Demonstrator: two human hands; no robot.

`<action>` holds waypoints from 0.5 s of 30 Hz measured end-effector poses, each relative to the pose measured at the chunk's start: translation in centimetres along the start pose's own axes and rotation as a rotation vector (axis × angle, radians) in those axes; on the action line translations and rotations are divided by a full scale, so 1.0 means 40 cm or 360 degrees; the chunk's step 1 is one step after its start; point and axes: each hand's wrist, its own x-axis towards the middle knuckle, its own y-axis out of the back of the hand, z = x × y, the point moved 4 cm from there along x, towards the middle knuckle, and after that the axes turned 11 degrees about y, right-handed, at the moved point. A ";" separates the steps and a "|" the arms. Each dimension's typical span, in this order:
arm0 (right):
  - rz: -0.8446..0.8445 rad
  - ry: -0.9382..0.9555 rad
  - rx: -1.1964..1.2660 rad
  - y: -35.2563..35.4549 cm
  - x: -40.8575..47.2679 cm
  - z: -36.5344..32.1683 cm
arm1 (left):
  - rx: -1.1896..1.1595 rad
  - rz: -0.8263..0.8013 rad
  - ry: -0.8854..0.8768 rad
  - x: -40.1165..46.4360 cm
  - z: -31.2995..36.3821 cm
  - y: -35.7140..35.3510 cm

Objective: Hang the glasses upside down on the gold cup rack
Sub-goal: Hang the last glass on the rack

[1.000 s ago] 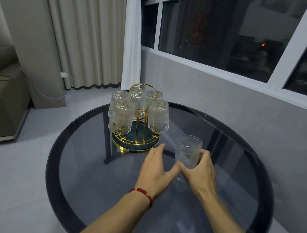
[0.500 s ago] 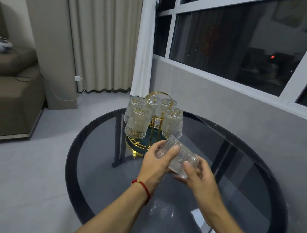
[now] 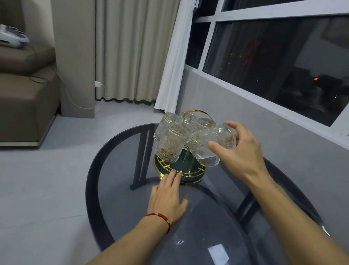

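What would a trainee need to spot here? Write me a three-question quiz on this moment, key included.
1. Which hand holds the tilted glass?
2. True or false: the left hand grips a glass.
3. The left hand's fingertips reach toward: A) the curtain, B) the base of the gold cup rack, C) the sofa.

Key: 1. The right hand. 2. False; it lies flat and open over the glass table. 3. B.

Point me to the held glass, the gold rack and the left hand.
held glass (image 3: 205,142), head view, ribbed side wall
gold rack (image 3: 195,111), head view, top ring handle
left hand (image 3: 166,201), head view, back of hand
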 end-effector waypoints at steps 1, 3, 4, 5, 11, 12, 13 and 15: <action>-0.0035 0.0011 -0.0049 -0.007 0.017 -0.003 | 0.0007 0.0000 -0.0006 0.000 -0.001 -0.001; -0.0113 0.0021 -0.0142 -0.025 0.047 -0.009 | 0.0000 -0.0011 -0.0017 0.002 -0.006 -0.001; -0.0150 0.0022 -0.0184 -0.037 0.060 -0.012 | -0.0011 -0.0014 -0.0022 0.002 -0.007 0.001; -0.0184 0.0025 -0.0219 -0.050 0.069 -0.015 | -0.0028 -0.0010 -0.0027 0.004 -0.008 0.003; -0.0246 -0.0076 -0.0306 -0.128 0.098 -0.021 | -0.0093 0.0013 -0.0058 0.002 -0.016 0.005; -0.0239 -0.0089 -0.0323 -0.138 0.099 -0.022 | -0.0093 0.0014 -0.0061 0.003 -0.016 0.005; -0.0242 -0.0094 -0.0349 -0.149 0.098 -0.023 | -0.0096 0.0016 -0.0061 0.003 -0.017 0.005; -0.0261 -0.0103 -0.0400 -0.167 0.098 -0.025 | -0.0102 0.0014 -0.0063 0.003 -0.017 0.005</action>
